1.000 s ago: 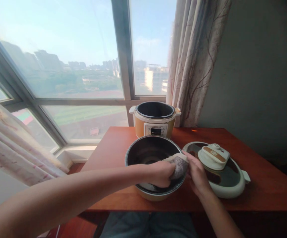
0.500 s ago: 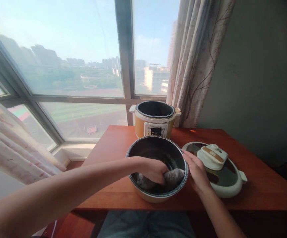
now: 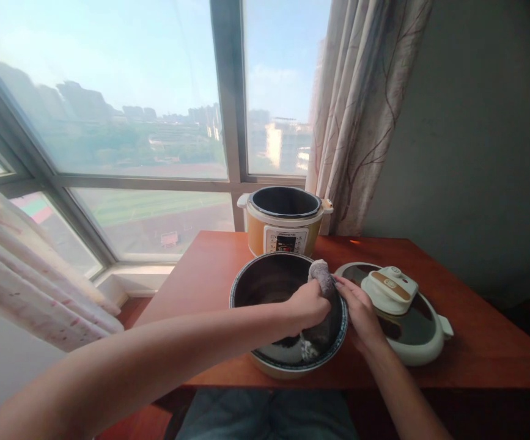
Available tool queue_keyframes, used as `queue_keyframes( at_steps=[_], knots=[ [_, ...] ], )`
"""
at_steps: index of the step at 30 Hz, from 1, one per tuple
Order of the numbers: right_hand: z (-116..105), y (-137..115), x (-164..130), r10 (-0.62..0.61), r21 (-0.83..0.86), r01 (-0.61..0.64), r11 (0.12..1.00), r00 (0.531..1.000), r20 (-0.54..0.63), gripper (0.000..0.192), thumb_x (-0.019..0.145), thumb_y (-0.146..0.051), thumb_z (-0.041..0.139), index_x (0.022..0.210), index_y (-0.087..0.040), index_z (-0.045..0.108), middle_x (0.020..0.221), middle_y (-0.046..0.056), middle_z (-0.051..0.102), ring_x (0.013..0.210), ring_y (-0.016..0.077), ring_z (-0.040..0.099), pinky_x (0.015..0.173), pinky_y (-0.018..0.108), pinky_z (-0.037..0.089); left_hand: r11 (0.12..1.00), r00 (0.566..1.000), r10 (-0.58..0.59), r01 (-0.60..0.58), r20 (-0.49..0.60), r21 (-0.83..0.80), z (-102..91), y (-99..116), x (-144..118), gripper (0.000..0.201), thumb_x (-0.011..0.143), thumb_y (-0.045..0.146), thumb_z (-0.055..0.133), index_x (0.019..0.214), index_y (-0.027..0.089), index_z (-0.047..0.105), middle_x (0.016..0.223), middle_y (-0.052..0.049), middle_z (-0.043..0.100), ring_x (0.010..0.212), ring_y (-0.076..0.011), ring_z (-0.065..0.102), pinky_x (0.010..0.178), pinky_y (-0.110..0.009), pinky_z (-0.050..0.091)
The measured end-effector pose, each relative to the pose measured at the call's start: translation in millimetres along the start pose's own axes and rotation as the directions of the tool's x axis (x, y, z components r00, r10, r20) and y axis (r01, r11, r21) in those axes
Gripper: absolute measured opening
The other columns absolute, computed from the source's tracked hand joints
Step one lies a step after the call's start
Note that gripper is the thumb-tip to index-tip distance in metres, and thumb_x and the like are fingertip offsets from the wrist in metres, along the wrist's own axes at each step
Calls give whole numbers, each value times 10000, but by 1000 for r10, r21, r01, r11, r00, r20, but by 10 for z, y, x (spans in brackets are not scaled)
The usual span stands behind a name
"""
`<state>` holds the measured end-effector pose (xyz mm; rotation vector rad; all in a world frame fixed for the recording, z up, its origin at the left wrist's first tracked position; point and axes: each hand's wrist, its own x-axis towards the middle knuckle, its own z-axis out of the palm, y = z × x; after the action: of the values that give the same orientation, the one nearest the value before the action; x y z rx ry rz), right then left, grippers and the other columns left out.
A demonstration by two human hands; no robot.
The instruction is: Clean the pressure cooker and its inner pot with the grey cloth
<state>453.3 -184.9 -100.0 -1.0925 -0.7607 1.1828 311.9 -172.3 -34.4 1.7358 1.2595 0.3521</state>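
A grey cloth is gripped by the left hand inside the inner pot; the pot's rim is clasped by the right hand on the tabletop.

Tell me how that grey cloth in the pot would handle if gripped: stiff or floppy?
Probably floppy: the grey cloth bunches and folds over in the left hand, draping against the wall of the inner pot. Likely light, since a loose grasp lifts it. It looks fuzzy, so it should not slip easily. The right hand steadies the rim.
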Motion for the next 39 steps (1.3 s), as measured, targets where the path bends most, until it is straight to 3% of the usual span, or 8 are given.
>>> queue_keyframes(
  at_steps=[5, 11, 14, 22, 28, 31, 36, 39],
  knots=[
    [-7, -39, 88, 17, 5, -17, 1000, 999, 48, 433, 683, -449, 792, 1029, -190, 761, 973, 85, 784, 939, 294, 718, 812, 367, 553, 748, 926, 203, -356, 318, 559, -168, 26, -211, 405, 769, 172, 579, 1165, 100, 620, 1049, -201, 727, 922, -339, 715, 724, -378, 548],
    [23, -104, 202, 63, 11, -64, 998, 996, 69, 413, 678, -381, 811, 1040, -198, 734, 884, 49, 781, 729, 201, 701, 659, 278, 513, 308, 666, 173, -736, 726, 603, -442, -79, -378, 277, 787, 109, 568, 1021, 147, 711, 956, -157, 766, 845, -302, 725, 620, -341, 487],
    [49, -115, 286, 55, -30, -52, 998, 993, 102, 426, 687, -389, 812, 1059, -201, 726, 878, 44, 776, 706, 184, 689, 625, 259, 492, 237, 647, 112, -755, 754, 612, -534, -170, -366, 220, 803, 108, 582, 934, 183, 743, 927, -138, 776, 818, -290, 727, 586, -328, 450],
    [1, -157, 231, 14, -178, 0, 984, 997, 79, 441, 733, -508, 773, 1048, -203, 729, 911, 47, 759, 808, 201, 676, 711, 278, 511, 479, 736, 55, -612, 675, 629, -683, -185, -340, 478, 748, 130, 555, 1199, 179, 708, 1020, -165, 763, 895, -317, 708, 669, -354, 491],
    [-192, 5, -395, -44, -308, 17, 951, 996, -84, 650, 786, -600, 687, 1290, -191, 654, 573, -7, 614, 495, 172, 512, 450, 288, 385, 850, 863, -80, -202, 498, 487, -622, -183, -331, 334, 743, 304, 642, 1041, 191, 740, 913, -48, 730, 844, -233, 672, 675, -294, 507],
    [-146, 91, -594, -27, -313, -11, 950, 993, -115, 699, 821, -639, 610, 1356, -190, 620, 630, 26, 672, 508, 205, 543, 447, 316, 397, 961, 906, -108, -11, 410, 276, -488, -177, -277, 265, 690, 313, 696, 918, 185, 735, 780, -3, 674, 705, -192, 627, 576, -261, 473],
    [-26, 112, -567, -173, -337, 111, 935, 972, -160, 539, 829, -567, 621, 1229, -219, 716, 1245, 77, 716, 1171, 316, 625, 930, 387, 523, 951, 949, -172, 230, 265, -205, -253, -114, -147, 222, 692, 216, 661, 906, 169, 696, 828, -28, 710, 700, -182, 647, 606, -258, 503],
    [-15, 113, -529, -132, -316, 80, 945, 981, -144, 547, 839, -556, 611, 1249, -208, 713, 1306, 79, 686, 1241, 341, 592, 988, 427, 514, 901, 963, -205, 255, 173, -352, -172, -76, -84, 251, 743, 193, 608, 983, 154, 667, 908, -64, 726, 791, -201, 684, 665, -272, 539]
  ],
)
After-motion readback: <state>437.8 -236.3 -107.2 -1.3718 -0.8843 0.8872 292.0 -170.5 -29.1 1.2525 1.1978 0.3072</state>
